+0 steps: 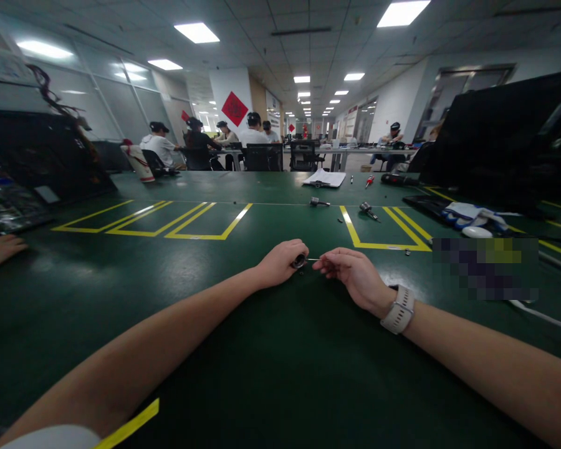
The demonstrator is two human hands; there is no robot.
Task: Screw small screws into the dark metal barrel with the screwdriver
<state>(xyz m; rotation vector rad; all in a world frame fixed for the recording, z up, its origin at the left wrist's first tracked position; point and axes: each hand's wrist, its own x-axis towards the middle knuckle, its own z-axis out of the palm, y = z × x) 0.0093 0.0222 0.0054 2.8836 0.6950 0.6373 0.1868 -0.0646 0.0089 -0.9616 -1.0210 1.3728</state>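
Observation:
My left hand (pixel 280 264) is closed around a small dark cylindrical metal part (pixel 299 261), whose round end faces right. From the right, my right hand (pixel 353 277) pinches a thin metal rod (pixel 313 259) between thumb and fingertips. The rod's tip reaches toward the cylindrical part; whether it touches is too small to tell. Both hands are low over the green tabletop (pixel 262 374). Beyond them lie two similar dark metal parts with shafts, one (pixel 316 202) straight ahead and another (pixel 367 209) inside a yellow-taped outline.
Small loose bits (pixel 407 252) lie to the right. Farther back are a clipboard with paper (pixel 325 178), a red screwdriver (pixel 369 181) and a power drill (pixel 399 179). A glove (pixel 474 215), mouse (pixel 477 232) and monitor (pixel 505 137) stand right. Another person's hand (pixel 0 249) rests left.

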